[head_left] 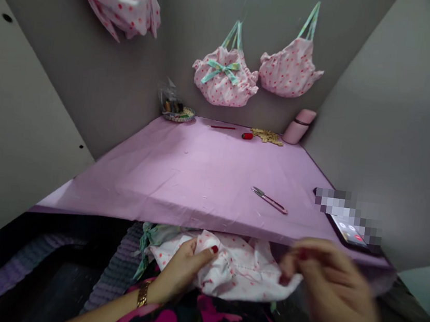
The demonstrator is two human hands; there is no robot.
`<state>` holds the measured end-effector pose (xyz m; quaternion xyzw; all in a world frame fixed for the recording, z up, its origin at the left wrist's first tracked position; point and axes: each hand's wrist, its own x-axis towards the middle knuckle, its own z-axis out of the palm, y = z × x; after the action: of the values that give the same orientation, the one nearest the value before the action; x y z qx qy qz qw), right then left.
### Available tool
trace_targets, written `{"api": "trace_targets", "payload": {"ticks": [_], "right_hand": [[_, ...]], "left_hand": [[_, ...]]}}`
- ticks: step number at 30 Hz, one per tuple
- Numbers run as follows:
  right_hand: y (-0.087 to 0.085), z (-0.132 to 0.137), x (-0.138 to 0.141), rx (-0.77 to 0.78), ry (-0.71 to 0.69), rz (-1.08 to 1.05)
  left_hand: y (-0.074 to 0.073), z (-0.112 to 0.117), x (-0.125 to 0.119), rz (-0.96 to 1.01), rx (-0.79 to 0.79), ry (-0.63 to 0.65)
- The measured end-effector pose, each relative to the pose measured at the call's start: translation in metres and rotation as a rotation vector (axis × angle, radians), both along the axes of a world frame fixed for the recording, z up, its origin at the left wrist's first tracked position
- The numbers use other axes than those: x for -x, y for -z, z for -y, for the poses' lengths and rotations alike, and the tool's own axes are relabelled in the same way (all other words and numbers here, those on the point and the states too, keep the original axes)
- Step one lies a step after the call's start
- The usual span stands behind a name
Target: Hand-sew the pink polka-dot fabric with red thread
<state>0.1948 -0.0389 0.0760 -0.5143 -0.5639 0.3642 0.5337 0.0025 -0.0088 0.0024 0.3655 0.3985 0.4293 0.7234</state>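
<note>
White fabric with pink dots (256,270) lies bunched over my lap, just below the table's front edge. My left hand (190,262) grips it, thumb pressed on top. A line of stitches and a loose reddish thread run across the cloth. Green patterned ties (148,241) hang at its left end. My right hand (325,284) is raised at the fabric's right side, blurred by motion, with thumb and fingers pinched together. Whatever sits in that pinch is too small and smeared to make out.
On the pink-covered table (181,178) lie thread snips (270,200), a phone (348,224), a red thread spool (247,136) and a thin red stick (221,127). Farther back stand a pink bottle (299,127) and a woven tray (179,115). Dotted cloth pieces (227,79) hang above.
</note>
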Motion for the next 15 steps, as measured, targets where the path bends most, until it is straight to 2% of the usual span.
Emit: {"api": "trace_targets", "payload": {"ticks": [2,5,10,15], "right_hand": [[0.015,-0.011,0.017,0.092,-0.2,0.12],[0.036,-0.019,0.033,0.151,-0.378,0.227],[0.05,-0.021,0.036,0.092,-0.415,0.415],[0.056,-0.022,0.038,0.061,-0.392,0.462]], "left_hand": [[-0.001,0.001,0.0,0.054,0.017,-0.011],[-0.001,0.001,0.001,0.054,0.017,-0.028],[-0.001,0.0,0.0,-0.015,-0.014,0.0],[-0.002,0.0,0.0,0.0,-0.016,0.052]]}}
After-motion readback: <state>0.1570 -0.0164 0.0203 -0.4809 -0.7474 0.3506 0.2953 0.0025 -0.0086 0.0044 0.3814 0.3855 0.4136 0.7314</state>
